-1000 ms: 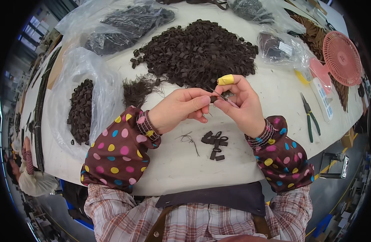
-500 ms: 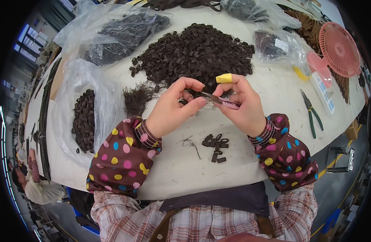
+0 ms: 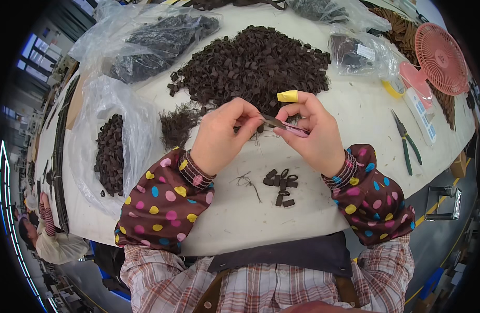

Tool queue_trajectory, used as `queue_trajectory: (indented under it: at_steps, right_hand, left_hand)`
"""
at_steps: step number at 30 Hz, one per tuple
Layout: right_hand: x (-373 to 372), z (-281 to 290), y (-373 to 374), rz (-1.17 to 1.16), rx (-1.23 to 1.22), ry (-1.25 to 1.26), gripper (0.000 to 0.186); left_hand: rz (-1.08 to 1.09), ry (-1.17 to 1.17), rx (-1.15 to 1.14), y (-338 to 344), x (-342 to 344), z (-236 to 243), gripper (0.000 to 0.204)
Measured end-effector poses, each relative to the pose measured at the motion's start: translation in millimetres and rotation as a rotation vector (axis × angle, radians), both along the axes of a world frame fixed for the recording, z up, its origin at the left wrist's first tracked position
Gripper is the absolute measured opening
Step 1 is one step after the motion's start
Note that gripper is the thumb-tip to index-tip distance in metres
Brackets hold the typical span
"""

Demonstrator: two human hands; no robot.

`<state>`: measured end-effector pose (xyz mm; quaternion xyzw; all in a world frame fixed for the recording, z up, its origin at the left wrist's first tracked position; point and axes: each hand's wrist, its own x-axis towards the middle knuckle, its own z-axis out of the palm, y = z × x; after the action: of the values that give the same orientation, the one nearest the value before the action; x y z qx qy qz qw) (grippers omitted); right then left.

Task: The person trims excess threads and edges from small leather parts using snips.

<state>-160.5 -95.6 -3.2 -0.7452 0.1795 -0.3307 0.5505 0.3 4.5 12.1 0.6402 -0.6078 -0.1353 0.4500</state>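
The white table (image 3: 313, 219) ends in a bent edge along the bottom of the frame, by the person's dark apron (image 3: 287, 253), and its right edge slants up toward the fan (image 3: 441, 60) in the upper right. Both hands are well inside these edges, near the middle of the frame. Below them there is bare white top to move over, with a small bunch of brown loops (image 3: 280, 181) and some loose thread (image 3: 248, 182) lying there. Above them is less room, as a big pile of brown loops (image 3: 250, 70) sits just past the fingers. A clear bag (image 3: 78, 161) lies to the left and green-handled pliers (image 3: 406, 141) lie to the right. The little scissors (image 3: 297, 130) are in the middle of the frame, in the right hand (image 3: 318, 135). They have a pink handle and a dark, thin blade that points left. The right thumb and fingers are clamped on the handle, and one finger with yellow tape sticks up. The left hand (image 3: 221, 135) has its thumb and fingertip pinched together by the blade's tip; I cannot tell what is between them.
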Motion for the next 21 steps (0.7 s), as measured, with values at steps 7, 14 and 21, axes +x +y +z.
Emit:
queue_trajectory:
  at_steps: [7,14,21]
  right_hand:
    - [-1.9,1.0,-7.5,0.019,0.18,-0.028,0.042]
    - [0.3,2.5,-0.6,0.146,0.258,-0.085,0.042]
    - [0.1,2.4,-0.8,0.153,0.271,-0.144,0.041]
  left_hand:
    - [-0.022,0.004,0.146,-1.4,12.5,7.2,0.027]
    - [-0.366,1.001,0.608,2.4,4.4,1.0,0.03]
    - [-0.391,1.079,0.539,1.4,6.2,-3.2,0.021]
